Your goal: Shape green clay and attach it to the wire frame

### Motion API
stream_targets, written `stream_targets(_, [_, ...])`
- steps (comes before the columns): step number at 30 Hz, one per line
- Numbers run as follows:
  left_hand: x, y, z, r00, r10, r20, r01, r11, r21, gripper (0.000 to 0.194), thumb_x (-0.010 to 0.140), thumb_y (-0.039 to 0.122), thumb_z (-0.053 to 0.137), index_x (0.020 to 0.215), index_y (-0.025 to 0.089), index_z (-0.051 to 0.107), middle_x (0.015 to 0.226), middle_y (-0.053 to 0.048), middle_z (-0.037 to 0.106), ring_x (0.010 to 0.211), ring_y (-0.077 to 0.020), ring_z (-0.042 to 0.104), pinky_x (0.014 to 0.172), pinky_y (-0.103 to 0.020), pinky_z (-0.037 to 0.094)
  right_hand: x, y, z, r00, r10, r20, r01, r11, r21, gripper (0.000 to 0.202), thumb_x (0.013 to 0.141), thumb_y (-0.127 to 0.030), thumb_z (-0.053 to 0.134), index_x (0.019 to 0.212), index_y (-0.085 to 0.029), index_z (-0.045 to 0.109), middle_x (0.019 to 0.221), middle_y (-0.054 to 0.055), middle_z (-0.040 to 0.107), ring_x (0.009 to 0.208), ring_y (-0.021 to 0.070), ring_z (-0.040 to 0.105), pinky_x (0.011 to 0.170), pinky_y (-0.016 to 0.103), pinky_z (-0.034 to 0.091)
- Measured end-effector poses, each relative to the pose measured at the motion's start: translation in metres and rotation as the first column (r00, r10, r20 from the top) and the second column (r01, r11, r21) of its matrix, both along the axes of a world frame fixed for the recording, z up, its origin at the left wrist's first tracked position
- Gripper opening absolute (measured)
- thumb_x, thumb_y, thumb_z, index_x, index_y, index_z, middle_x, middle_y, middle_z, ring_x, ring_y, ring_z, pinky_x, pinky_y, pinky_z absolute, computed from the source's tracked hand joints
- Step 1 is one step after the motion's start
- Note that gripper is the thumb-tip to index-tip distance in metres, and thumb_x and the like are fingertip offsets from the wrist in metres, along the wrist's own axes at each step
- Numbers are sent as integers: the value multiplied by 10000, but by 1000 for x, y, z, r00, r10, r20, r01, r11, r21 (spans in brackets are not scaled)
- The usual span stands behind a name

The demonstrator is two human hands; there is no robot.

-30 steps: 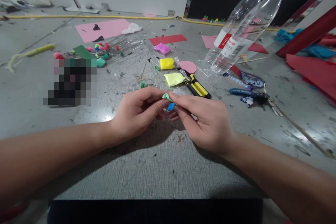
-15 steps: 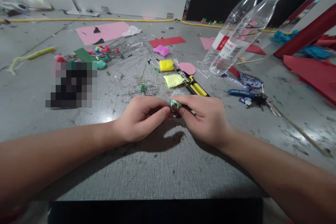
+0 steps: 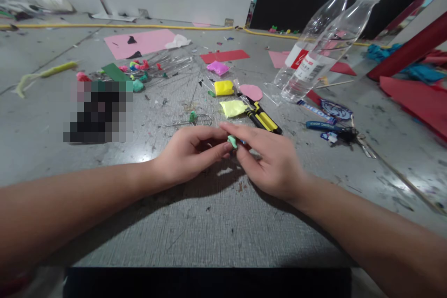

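A small lump of mint-green modelling clay point(image 3: 232, 141) is pinched between my two hands, just above the grey table. My left hand point(image 3: 192, 153) grips its left side with thumb and fingers. From the right, my right hand point(image 3: 270, 156) presses thumb and fingertips against it. A bit of blue shows by the right fingers, too small to make out. Beyond the hands lie pale yellow point(image 3: 233, 108) and bright yellow point(image 3: 223, 87) clay packets and black-and-yellow pliers or scissors handles point(image 3: 263, 118). Bent wire with a green clay bit point(image 3: 193, 116) lies near my left fingers.
Two clear water bottles point(image 3: 314, 63) stand at the back right. Keys point(image 3: 365, 144) and a blue strap point(image 3: 323, 125) lie on the right. Wires with coloured clay point(image 3: 143, 67) and a blurred-out dark object point(image 3: 96, 111) are on the left. Pink paper point(image 3: 150, 42) lies farther back.
The green clay has turned between my fingers and looks more compact. My right fingers have shifted over its top. The whole view has moved slightly.
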State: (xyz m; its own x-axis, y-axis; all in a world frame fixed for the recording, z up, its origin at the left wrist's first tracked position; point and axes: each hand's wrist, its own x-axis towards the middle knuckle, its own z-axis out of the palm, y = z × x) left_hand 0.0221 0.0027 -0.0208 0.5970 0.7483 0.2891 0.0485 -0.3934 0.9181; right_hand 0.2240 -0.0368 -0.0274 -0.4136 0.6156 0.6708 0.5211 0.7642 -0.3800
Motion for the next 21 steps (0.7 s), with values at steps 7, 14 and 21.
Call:
stream_targets(7, [0, 1, 2, 999, -16, 30, 19, 995, -100, 103, 914, 236, 685, 885, 142, 716, 766, -27, 714, 660, -112, 642, 621, -207, 546, -3, 1, -1, 994, -52, -96, 43, 994, -98, 202, 974, -156, 578, 1146, -154, 683, 1148, 134, 786, 1073, 250, 760, 947, 406, 629])
stream_targets(14, [1, 1, -3, 994, 83, -75, -91, 990, -105, 168, 968, 261, 620, 858, 146, 674, 676, -12, 682, 576, -101, 614, 523, -189, 482, -1, 2, 0, 998, -35, -43, 31, 995, -94, 247, 949, -177, 651, 1191, -159, 694, 1095, 114, 797, 963, 241, 773, 863, 383, 634])
stream_targets(21, [0, -2, 0, 997, -20, -74, 18, 1000, -22, 163, 987, 193, 559, 983, 152, 716, 803, -46, 774, 665, -130, 706, 582, -213, 556, -2, 0, 5, 992, -122, -31, 121, 992, -39, 137, 975, -139, 614, 1045, -217, 703, 929, 38, 803, 808, 187, 759, 762, 321, 607])
